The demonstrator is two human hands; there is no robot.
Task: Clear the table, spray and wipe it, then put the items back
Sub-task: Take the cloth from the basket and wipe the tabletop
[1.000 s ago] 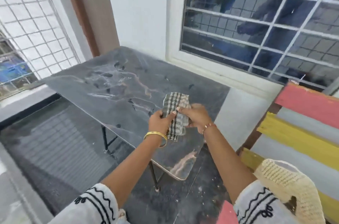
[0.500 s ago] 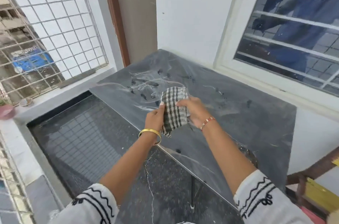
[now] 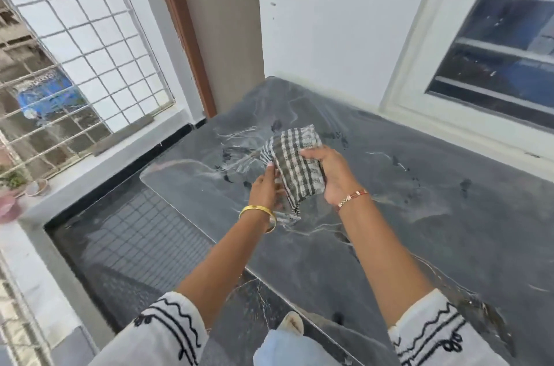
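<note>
Both hands hold a folded checked cloth (image 3: 296, 168) above the dark marble table (image 3: 434, 215), near its middle. The right hand (image 3: 332, 175) curls round the cloth's right edge, thumb on top. The left hand (image 3: 265, 189) meets the cloth's lower left side with fingers nearly straight; its grip is partly hidden, so it seems to pinch rather than wrap. The cloth's long axis runs from about 1 o'clock, its far end, down to 7 o'clock, where a loose corner hangs by the left wrist.

no readable text (none anywhere)
</note>
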